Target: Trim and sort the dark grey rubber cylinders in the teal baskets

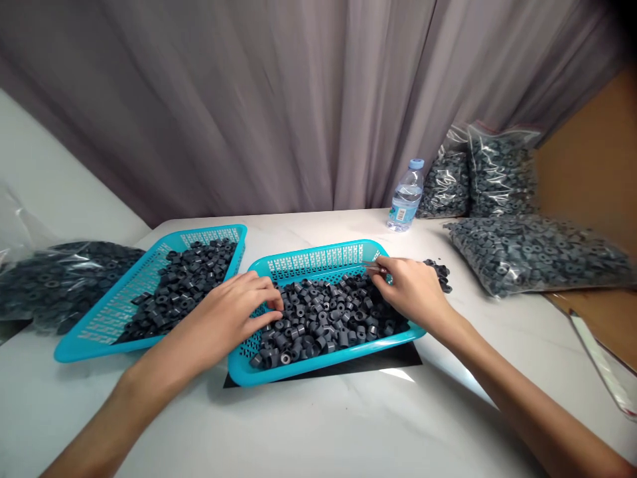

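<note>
My left hand (249, 302) reaches over the left rim of the middle turquoise basket (279, 377). Its fingers are curled toward the thumb, low over the dark grey plastic rings (318, 318) that fill the basket. Whether a ring sits between those fingertips I cannot make out. At the basket's right end, my right hand (405, 285) is closed on thin metal tweezers (373, 267), whose tips point left above the rings. Most of the tool is hidden by the fingers.
A second turquoise basket (89, 346) with similar rings stands at left, beside a clear bag of rings (70, 279). Loose rings (438, 272) lie behind my right hand. A water bottle (405, 199) and filled bags (537, 255) stand at right, near a white strip (600, 365).
</note>
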The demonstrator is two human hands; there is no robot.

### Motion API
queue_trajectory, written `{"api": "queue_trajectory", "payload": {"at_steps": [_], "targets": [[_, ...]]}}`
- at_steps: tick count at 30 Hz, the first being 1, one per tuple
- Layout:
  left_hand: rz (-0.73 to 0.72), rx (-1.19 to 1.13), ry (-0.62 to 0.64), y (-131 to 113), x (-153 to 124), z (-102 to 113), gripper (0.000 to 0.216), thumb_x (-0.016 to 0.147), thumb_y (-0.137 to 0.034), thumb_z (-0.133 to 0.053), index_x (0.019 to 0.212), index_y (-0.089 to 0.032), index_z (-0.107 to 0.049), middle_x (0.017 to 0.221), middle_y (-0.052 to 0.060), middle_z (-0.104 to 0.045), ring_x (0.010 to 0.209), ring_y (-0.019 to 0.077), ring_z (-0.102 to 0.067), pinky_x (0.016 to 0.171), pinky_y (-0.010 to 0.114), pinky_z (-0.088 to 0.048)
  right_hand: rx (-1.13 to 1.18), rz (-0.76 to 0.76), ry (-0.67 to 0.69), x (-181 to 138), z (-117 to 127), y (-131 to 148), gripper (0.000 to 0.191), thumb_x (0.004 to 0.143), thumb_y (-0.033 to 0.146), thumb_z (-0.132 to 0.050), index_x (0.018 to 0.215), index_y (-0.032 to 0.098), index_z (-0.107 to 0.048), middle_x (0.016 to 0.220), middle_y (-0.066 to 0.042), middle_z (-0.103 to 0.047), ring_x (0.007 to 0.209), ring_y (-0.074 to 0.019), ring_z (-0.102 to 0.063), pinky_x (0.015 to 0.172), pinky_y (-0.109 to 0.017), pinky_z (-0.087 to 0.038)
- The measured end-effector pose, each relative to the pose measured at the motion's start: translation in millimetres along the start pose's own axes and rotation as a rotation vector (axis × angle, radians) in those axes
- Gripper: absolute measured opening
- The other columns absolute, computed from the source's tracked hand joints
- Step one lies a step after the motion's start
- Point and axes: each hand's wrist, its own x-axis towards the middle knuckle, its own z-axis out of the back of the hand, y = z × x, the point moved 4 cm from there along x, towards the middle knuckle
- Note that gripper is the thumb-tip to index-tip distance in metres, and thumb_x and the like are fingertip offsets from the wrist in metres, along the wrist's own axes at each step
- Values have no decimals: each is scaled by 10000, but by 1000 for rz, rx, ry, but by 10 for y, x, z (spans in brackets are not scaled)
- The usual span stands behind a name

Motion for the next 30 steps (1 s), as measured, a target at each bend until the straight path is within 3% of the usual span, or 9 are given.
{"api": "queue_trajectory", "payload": {"at_steps": [7, 13, 19, 30], "targets": [[140, -304, 111, -174, 102, 59, 247, 966, -478, -551, 990, -290, -709, 1066, 8, -726, 1023, 227, -651, 884, 350, -493, 16, 24, -12, 8, -18, -5, 240, 938, 333, -465, 870, 219, -664, 852, -59, -748, 685, -186, -610, 565, -305, -139], [96, -555, 116, -262, 251, -45, 175, 927, -393, -622, 967, -250, -714, 1019, 7, -755, 917, 175, -713, 853, 294, -563, 17, 29, -9, 2, -12, -8, 237, 940, 333, -461, 882, 223, -663, 869, -57, -752, 702, -188, -618, 565, -304, -143], [89, -618, 82, -170, 230, -158, 229, 885, -372, -678, 1068, -246, -732, 1076, 39, -750, 924, 187, -721, 843, 313, -589, -23, 0, -7, -15, 4, -10, 244, 944, 355, -463, 871, 227, -656, 863, -58, -755, 703, -196, -636, 558, -303, -153], [118, -627, -3, -200, 217, -163, 230, 877, -418, -690, 998, -228, -734, 983, 32, -756, 844, 179, -707, 797, 321, -593, -29, -55, -13, -31, 2, -28, 269, 948, 378, -472, 897, 233, -692, 843, -66, -759, 696, -210, -651, 563, -298, -164]]}}
